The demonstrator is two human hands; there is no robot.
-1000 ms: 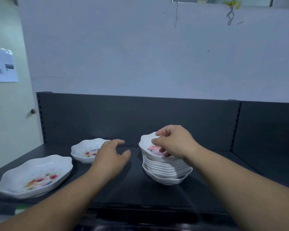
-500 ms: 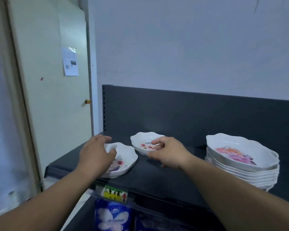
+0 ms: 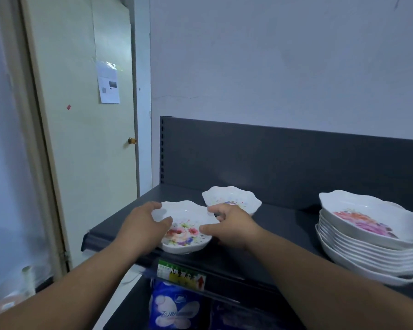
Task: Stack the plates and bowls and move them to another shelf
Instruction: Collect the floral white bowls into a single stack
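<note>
Dark metal shelf (image 3: 272,234) under a pale wall carries everything. At its right edge stands one stack of plates (image 3: 367,236), about eight as far as the rims can be counted. Near the front left corner lies one loose plate (image 3: 186,225); the left hand (image 3: 143,225) curls over its left rim and the right hand (image 3: 231,225) pinches its right rim, but it is not yet lifted. Just behind sits one small bowl (image 3: 231,198). I judge this the gathering step: next, lift the plate level and carry it onto the stack.
</note>
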